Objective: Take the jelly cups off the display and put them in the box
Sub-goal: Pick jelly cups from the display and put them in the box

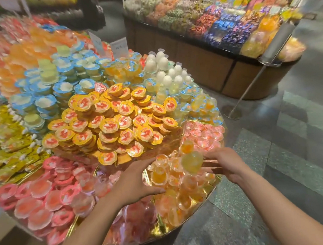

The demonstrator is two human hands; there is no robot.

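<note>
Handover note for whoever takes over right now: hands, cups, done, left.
Left hand: open, cupped against the clear orange jelly cups at the near edge of the display.
Right hand: fingers stretched out, with a yellow cup at the fingertips. Blur hides whether it is gripped.
Box: not in view.
Done: nothing shown as boxed, and the display is piled high.
Left: probably secure the yellow cup, find the box, then move the cups over.
</note>
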